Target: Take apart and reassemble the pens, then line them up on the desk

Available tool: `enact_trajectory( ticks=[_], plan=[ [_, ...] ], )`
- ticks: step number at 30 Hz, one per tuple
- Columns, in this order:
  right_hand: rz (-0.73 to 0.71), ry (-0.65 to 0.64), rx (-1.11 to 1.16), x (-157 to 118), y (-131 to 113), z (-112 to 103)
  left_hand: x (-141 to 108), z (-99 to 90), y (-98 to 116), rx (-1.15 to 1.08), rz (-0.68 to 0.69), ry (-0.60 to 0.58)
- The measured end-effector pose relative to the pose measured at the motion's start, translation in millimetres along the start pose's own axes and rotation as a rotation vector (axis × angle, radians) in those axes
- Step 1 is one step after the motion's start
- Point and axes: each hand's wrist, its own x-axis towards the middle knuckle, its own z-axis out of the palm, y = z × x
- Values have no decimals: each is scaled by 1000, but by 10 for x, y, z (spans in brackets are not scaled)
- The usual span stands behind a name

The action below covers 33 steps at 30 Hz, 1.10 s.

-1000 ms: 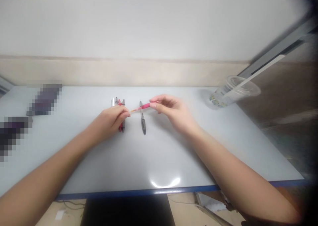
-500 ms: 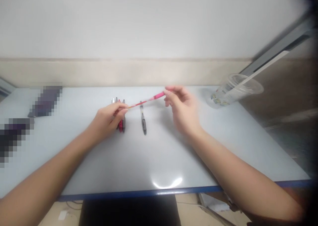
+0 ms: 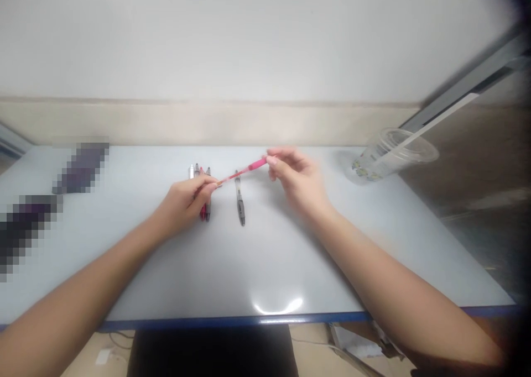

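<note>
Between my two hands a thin red pen refill (image 3: 234, 176) runs slantwise above the table, its upper right end meeting a pink pen barrel (image 3: 258, 164). My left hand (image 3: 186, 200) pinches the refill's lower left end with thumb and fingertips. My right hand (image 3: 299, 179) holds the far end of the pink barrel between thumb and forefinger, its other fingers loosely curled. Several pens, grey and red (image 3: 203, 213), lie side by side partly hidden behind my left hand. A single grey and clear pen (image 3: 241, 208) lies on the table below the refill.
A clear plastic cup (image 3: 385, 158) with a white straw stands tilted-looking at the table's back right. Two dark pixelated items (image 3: 81, 169) are at the left. The white table (image 3: 199, 277) has a blue front edge, and a wall rises behind it.
My right hand has moved left and slightly down with the pink barrel, bringing my hands closer together. Less of the red refill shows between them. The left hand has shifted slightly right.
</note>
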Motion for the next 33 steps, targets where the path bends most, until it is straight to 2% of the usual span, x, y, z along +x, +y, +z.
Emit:
enact_trajectory(
  ticks=[4, 11, 16, 19, 21, 23, 26, 31, 33],
  plan=[
    [15, -158, -54, -47, -66, -11, -8, -6, 28, -82, -24, -15],
    [-33, -285, -119, -84, -133, -36, 2, -36, -21, -221, -80, -41],
    [-96, -298, -326, -130, -130, -1, -4, -33, -37, -339, -116, 7],
    [-68, -349, -476, -155, -139, 4, 5, -56, 11, -402, -161, 53],
    [-74, -368, -498, -160, -133, 2, 24, -76, 34, -448, -233, 95],
    [-142, -360, -468, -159, -118, 3, 46, -93, 39, -498, -286, 118],
    [-226, -326, -439, -165, -106, 13, 67, -104, 27, -550, -307, 100],
    [-130, -395, -599, -198, -121, 25, 63, -93, 20, -552, -294, 41],
    [-140, -403, -615, -210, -113, 27, 60, -87, 21, -537, -297, 45]
  ],
)
